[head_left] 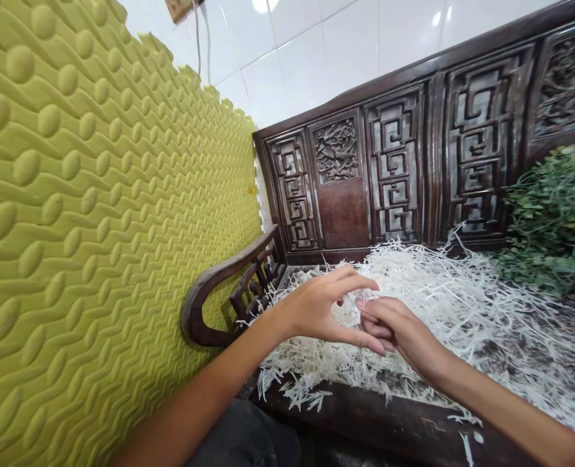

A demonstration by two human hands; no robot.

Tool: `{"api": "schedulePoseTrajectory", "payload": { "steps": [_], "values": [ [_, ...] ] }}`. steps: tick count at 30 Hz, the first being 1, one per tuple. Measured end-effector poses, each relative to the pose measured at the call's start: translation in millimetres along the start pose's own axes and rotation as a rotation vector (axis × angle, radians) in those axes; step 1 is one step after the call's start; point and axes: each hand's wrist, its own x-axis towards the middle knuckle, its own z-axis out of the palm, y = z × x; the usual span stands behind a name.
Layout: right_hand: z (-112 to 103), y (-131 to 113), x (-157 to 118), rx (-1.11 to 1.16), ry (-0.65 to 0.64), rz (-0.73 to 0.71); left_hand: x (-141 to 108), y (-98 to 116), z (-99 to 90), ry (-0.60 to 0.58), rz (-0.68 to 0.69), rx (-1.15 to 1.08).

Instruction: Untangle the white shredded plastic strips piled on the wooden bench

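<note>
Both my hands hover over a heap of thin white branching strands (428, 285) spread across the seat of a dark carved wooden bench (343, 217). My left hand (329, 308) has its thumb and fingers spread apart in a wide curve, with nothing visible between them. Facing it from the right, my right hand (389, 324) has its fingers pressed together in a pinch; whatever they hold, if anything, cannot be made out against the white heap. The left fingertips are very near the right ones.
A yellow-green textured foam mat (122, 214) stands upright on the left. The bench's curved armrest (204, 285) is beside my left forearm. Green leafy plants (555, 214) lie at the bench's right, and white tiles (307, 65) cover the wall behind.
</note>
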Motion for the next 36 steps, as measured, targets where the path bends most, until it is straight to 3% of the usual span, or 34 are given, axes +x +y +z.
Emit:
{"api": "schedulePoseTrajectory", "payload": {
  "steps": [8,15,21,25,29,33,36],
  "values": [
    [0.5,3.3,-1.5,0.127,-0.141,0.023,1.7,-1.2,4.9,0.009,0.087,0.288],
    [-2.5,4.9,-4.7,0.091,-0.282,0.034,2.1,3.7,12.8,-0.006,0.109,0.164],
    [0.1,2.8,-2.4,0.060,-0.270,0.094,4.4,-11.8,16.3,0.054,0.100,0.138],
    [3.3,2.4,-0.4,-0.038,-0.200,0.098,5.7,-26.1,18.3,0.157,0.110,0.073],
    [8.7,-3.6,-3.1,-0.191,-0.127,0.054,7.4,-29.6,20.7,0.312,0.016,-0.040],
    [14.5,-12.1,-9.7,-0.376,-0.062,-0.023,14.1,-32.2,27.3,0.342,-0.050,-0.104],
    [26.1,-20.4,-24.1,-0.494,-0.056,-0.037,17.7,-48.7,30.4,0.359,-0.157,-0.035]
  ]
}}
